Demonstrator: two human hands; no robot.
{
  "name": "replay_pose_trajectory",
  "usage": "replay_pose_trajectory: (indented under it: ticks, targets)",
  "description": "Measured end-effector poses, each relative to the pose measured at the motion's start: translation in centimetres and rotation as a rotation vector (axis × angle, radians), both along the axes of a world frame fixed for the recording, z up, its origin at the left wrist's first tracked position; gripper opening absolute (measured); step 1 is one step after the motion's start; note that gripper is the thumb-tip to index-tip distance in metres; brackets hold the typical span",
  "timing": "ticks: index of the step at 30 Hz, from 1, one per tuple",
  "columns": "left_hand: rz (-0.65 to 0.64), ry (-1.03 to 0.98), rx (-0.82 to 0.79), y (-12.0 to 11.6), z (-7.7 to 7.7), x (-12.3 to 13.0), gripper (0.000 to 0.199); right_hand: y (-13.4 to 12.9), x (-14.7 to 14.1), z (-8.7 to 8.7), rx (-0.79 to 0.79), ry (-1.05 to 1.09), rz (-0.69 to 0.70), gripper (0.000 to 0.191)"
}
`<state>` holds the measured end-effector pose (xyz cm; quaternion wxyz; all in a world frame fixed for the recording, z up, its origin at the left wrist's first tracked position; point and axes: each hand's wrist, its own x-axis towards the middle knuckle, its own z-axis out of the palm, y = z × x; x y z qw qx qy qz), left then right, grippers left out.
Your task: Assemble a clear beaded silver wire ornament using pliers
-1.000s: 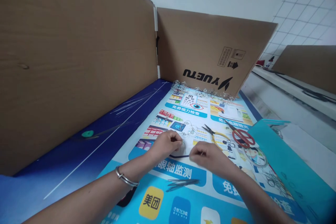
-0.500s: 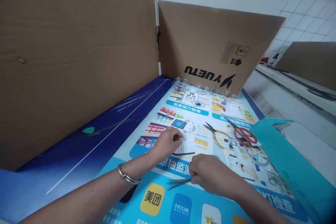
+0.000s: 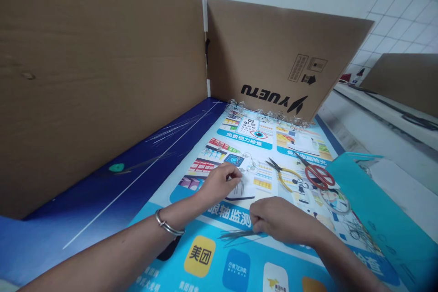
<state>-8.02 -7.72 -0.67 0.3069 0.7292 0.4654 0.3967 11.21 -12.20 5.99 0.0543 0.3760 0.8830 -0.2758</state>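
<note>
Fingertips of the left hand [image 3: 221,183] curl together just above a few thin dark wires [image 3: 241,188] standing near a strand of clear beads [image 3: 249,169]; whether they grip the wires cannot be told. The right hand [image 3: 275,221], a little nearer the body, has its fingers bent at the end of a loose bundle of dark wires [image 3: 235,235] lying flat, and its hold is also uncertain. A metal bangle [image 3: 167,228] circles the left wrist. Both hands rest over a printed blue-and-white poster [image 3: 246,143], with only a narrow gap between them. Beyond the right hand lie yellow-handled pliers [image 3: 284,174] and red-handled scissors [image 3: 316,176], close beside each other. A teal plastic sheet [image 3: 374,210] overlaps the poster's right edge. A cardboard panel [image 3: 102,77] walls the left side beyond a dark blue strip [image 3: 147,155], and a second panel [image 3: 273,54] stands at the far edge, where more clear beads [image 3: 263,115] gather.
</note>
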Motion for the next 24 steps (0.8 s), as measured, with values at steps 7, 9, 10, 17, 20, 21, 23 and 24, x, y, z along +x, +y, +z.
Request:
replay_pose_trajectory:
  ticks: [7,9,10,17,20,21,23,24]
  targets:
    - [-0.183,-0.054,0.002,-0.9,0.7,0.4,0.013,1.3,1.0,-0.1,-0.105,0.073,-0.044,0.008]
    - [-0.211,-0.059,0.001,-1.1,0.8,0.5,0.013,1.4,1.2,-0.1,-0.123,0.101,-0.055,0.008]
    - [-0.225,-0.066,-0.01,-1.1,0.8,0.6,0.012,1.5,1.3,-0.1,-0.126,0.116,-0.063,0.008]
    - [-0.416,-0.001,-0.096,-1.4,2.0,0.5,0.015,2.6,2.9,-0.5,-0.107,0.205,-0.164,0.01]
    - [-0.484,0.17,0.013,-1.6,2.3,0.5,0.019,2.8,3.3,-0.5,-0.066,0.23,-0.208,0.011]
    - [-0.478,0.229,0.067,-1.6,2.3,0.5,0.021,2.8,3.3,-0.5,-0.048,0.235,-0.217,0.011]
    - [-0.439,0.347,0.183,-1.8,2.0,0.4,0.024,2.8,3.2,-0.4,-0.012,0.238,-0.224,0.012]
    - [-0.419,0.407,0.237,-1.8,1.9,0.4,0.025,2.7,3.1,-0.4,0.005,0.236,-0.224,0.012]
